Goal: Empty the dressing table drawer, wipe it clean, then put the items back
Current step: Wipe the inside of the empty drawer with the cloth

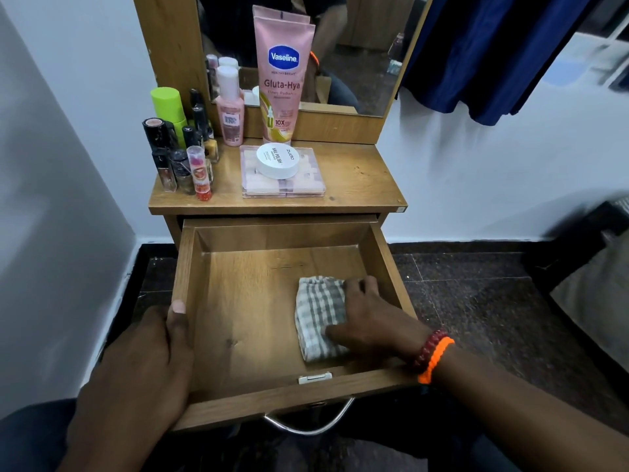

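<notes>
The wooden drawer (238, 301) of the dressing table is pulled fully out, and only a folded grey-and-white checked cloth (315, 315) lies inside it. My right hand (371, 318) presses flat on the cloth near the drawer's right wall. My left hand (149, 362) grips the drawer's left front corner, thumb over the rim. On the tabletop (357, 178) stand a pink Vaseline tube (281, 80), a small pink bottle (230, 110), a cluster of nail polish and lipstick items (180, 155), and a white round jar (277, 160) on a clear flat case (306, 185).
A mirror (357, 46) rises behind the tabletop. A white wall (51, 199) stands close on the left. Dark blue fabric (493, 56) hangs at the upper right, and a dark piece of furniture (578, 247) sits at the right. A metal handle (306, 427) curves below the drawer front.
</notes>
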`<state>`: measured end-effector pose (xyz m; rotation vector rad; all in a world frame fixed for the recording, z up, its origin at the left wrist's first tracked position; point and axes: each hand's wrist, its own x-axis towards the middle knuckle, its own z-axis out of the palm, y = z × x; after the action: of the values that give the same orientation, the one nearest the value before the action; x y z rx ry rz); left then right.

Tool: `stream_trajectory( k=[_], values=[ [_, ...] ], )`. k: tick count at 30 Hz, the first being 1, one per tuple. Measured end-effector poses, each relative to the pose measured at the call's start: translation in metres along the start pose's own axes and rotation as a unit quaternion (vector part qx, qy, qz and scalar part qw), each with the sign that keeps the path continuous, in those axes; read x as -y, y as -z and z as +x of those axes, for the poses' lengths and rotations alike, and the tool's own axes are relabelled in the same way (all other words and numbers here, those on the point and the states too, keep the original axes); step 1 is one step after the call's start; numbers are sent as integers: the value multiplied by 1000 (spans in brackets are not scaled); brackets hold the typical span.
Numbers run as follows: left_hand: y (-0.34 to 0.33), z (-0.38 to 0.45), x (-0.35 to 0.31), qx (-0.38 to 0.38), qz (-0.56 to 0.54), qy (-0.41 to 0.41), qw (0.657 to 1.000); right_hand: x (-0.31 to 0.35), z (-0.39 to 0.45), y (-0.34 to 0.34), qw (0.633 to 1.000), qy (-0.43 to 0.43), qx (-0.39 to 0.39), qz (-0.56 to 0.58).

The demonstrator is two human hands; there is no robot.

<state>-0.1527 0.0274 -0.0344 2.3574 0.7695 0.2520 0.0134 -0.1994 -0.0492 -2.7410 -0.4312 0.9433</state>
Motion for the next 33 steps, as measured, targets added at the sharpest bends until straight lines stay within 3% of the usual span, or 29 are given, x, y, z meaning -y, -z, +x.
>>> stream_trajectory(
  k=[6,12,19,26,30,33],
  values=[
    [0,2,1,6,1,-3,1000,6,-5,7,999,-9,34,-29],
    [-3,5,6,10,0,-25,1000,19,41,34,997,48,-56,-2],
    [-5,6,12,-7,6,-13,1000,38,52,13,988,123,-82,-33],
    [-2,2,4,-21,21,-12,1000,9,48,35,995,62,-79,1],
    [-1,3,3,-20,33,-9,999,13,35,42,969,120,-170,-136],
    [0,1,1,-12,43,-8,999,13,30,52,963,155,-116,-187]
  ],
)
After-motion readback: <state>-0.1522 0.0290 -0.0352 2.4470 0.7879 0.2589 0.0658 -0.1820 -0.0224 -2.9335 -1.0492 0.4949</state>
